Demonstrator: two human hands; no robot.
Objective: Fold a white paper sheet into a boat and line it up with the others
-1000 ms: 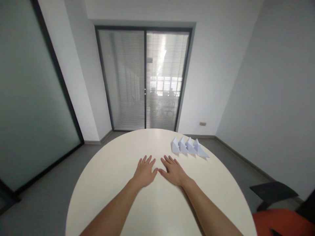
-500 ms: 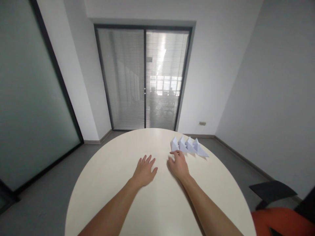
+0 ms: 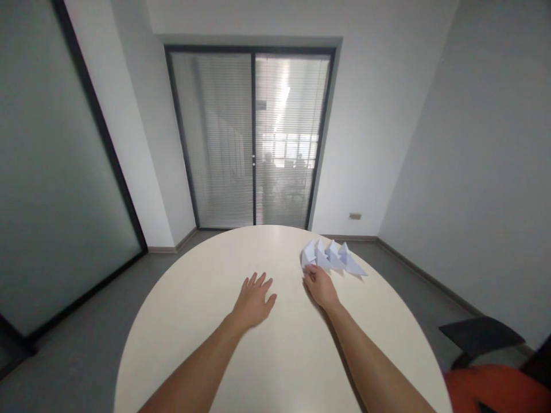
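Several white folded paper boats (image 3: 333, 256) stand in a row near the far right rim of the round table (image 3: 189, 321). My right hand (image 3: 321, 287) is at the near end of the leftmost paper boat (image 3: 308, 254), fingers pinched together on it. That boat is turned a little out of line with the others and touches or overlaps its neighbour. The pinched part is mostly hidden by my fingers. My left hand (image 3: 253, 299) lies palm down on the tabletop left of the boats, fingers spread, holding nothing.
An orange-seated chair (image 3: 491, 387) with a black armrest stands to the right of the table. Beyond the table is a glass door with blinds (image 3: 215, 143). A frosted glass panel (image 3: 55, 172) runs along the left.
My right hand has moved slightly right and closed on the leftmost paper boat, which has turned from its earlier angle. My left hand has stayed in place.
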